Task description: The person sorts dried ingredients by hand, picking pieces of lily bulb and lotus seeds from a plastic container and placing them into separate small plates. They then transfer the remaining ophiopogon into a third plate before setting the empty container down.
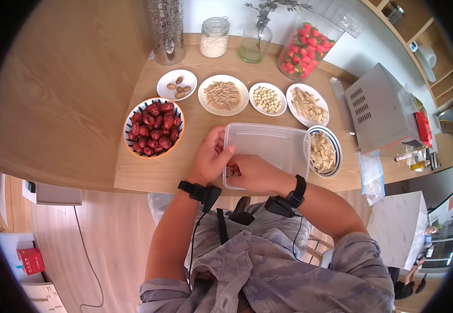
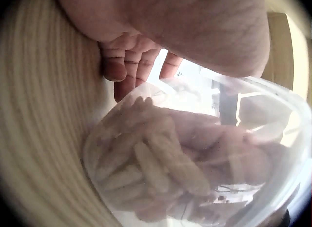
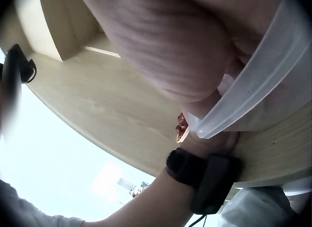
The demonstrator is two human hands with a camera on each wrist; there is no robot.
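A clear plastic container (image 1: 271, 151) stands at the table's front edge. At its left end is my left hand (image 1: 211, 159), thumb at the rim; the left wrist view shows its loosely bent fingers (image 2: 131, 71) outside the wall. My right hand (image 1: 260, 175) reaches over the front rim into the container's left end, fingers curled at pale elongated pieces (image 1: 230, 171). Through the wall, the left wrist view shows several such pieces (image 2: 151, 168) beside the right hand's fingers (image 2: 229, 154). The right wrist view shows mostly palm (image 3: 170, 51) and the container's rim (image 3: 253, 85); the fingertips are hidden.
Red dates fill a bowl (image 1: 127, 125) at left. Behind the container stand plates with brown nuts (image 1: 179, 88), thin strips (image 1: 223, 96), white kernels (image 1: 268, 99) and pale slices (image 1: 308, 106). A bowl of pale chunks (image 1: 323, 151) is at right. Jars, strawberries (image 1: 304, 49) and a microwave (image 1: 380, 109) stand farther back.
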